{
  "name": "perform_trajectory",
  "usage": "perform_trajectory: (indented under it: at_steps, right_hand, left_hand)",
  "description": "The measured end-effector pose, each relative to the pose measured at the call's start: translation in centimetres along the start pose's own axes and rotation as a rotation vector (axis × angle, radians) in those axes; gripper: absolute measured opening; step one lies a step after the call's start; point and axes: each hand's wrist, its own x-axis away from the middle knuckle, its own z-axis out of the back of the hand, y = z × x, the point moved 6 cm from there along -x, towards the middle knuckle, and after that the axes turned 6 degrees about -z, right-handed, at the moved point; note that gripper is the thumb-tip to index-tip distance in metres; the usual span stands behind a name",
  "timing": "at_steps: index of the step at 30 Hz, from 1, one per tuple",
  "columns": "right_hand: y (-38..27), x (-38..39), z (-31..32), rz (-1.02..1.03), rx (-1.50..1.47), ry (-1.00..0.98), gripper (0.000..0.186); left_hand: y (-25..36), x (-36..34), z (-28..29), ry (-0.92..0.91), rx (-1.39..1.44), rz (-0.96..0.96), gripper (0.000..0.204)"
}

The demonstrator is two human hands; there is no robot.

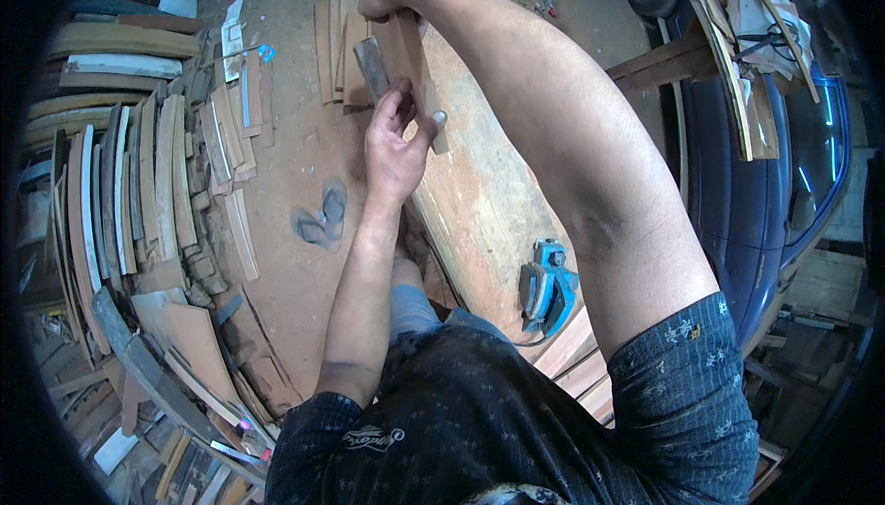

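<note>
Woodworking shop: stacked planks (pixel 166 173), electric planer (pixel 548 288)

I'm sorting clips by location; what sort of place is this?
Probably a woodworking shop: a blue handheld power planer rests on a pale wooden work surface, long brown and whitish wooden boards are piled at left, and the left hand holds a flat brown wooden piece.

A brown wooden board (pixel 404 53) tilts at the far left edge of a pale workbench (pixel 489 210), one broad face showing.
</note>
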Motion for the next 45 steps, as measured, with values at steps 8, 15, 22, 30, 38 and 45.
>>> perform_trajectory:
  at_steps: [8,15,22,30,38,45]
  right_hand:
    - [0.6,-0.7,-0.1,-0.01,-0.022,0.041,0.035]
    - [1.1,-4.9,-0.4,-0.03,-0.044,0.023,0.033]
    - [0.1,-3.4,0.7,0.049,-0.067,0.126,0.031]
    - [-0.2,-1.3,1.4,0.091,0.178,0.137,0.039]
    - [15.0,8.2,-6.9,-0.074,-0.641,-0.04,0.037]
    - [32.1,15.5,-34.8,-0.586,-1.089,0.019,0.04]
  left_hand:
    - [-0.4,0.0,0.1,-0.021,-0.086,-0.008,0.073]
    - [-0.2,-0.7,0.0,-0.012,-0.139,-0.003,0.072]
    - [1.9,-1.2,1.0,0.021,-0.332,-0.034,0.073]
    - [1.0,-0.6,0.9,-0.021,-0.325,-0.018,0.076]
    - [-4.2,11.3,1.3,-0.284,-0.683,-0.015,0.065]
    - [-18.8,20.3,1.8,-0.458,-0.674,0.372,0.064]
